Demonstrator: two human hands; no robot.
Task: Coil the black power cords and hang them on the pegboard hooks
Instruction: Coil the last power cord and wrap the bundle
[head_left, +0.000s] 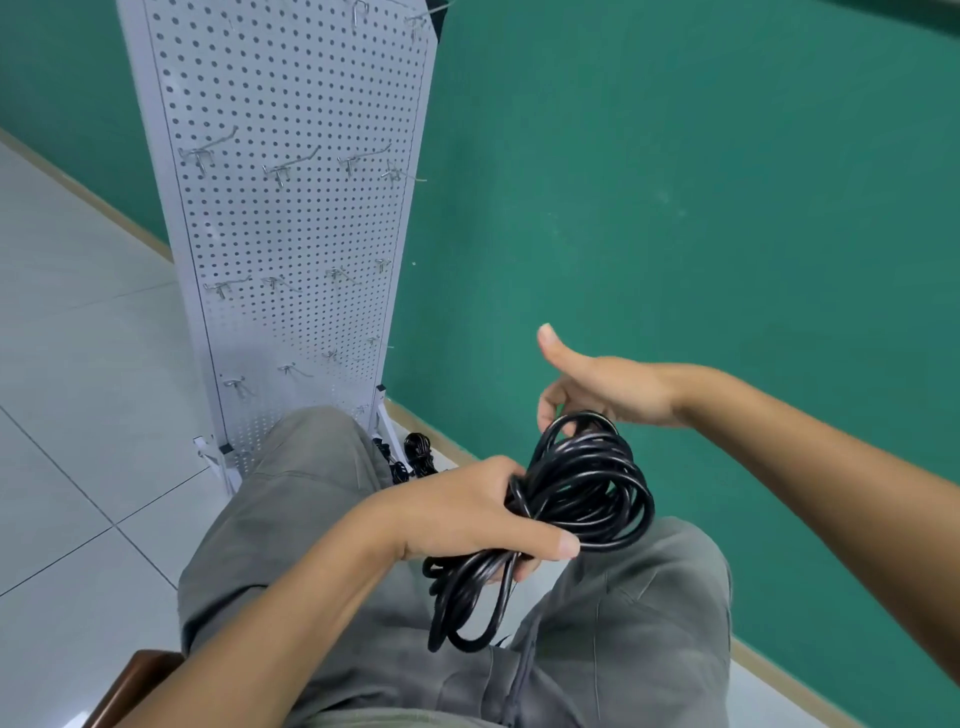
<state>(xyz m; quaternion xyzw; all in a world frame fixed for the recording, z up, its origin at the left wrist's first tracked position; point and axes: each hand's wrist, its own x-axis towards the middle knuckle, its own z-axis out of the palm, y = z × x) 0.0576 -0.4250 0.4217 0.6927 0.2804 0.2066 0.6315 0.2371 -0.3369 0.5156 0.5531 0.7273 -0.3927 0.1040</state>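
A black power cord (587, 488), wound into a thick bundle of loops, hangs over my lap. My left hand (467, 514) grips the middle of the bundle, thumb across the front. My right hand (597, 387) is at the top loop, fingers curled round a strand, thumb sticking up. A white pegboard (291, 218) stands ahead on the left, carrying several bare metal hooks (283, 169). More black cords (415, 454) lie on the floor at its foot, partly hidden by my knee.
A green wall (675, 182) runs behind and to the right of the pegboard. White floor tiles (78, 364) spread to the left. I sit on a brown wooden seat (137, 680), grey trousers below my hands.
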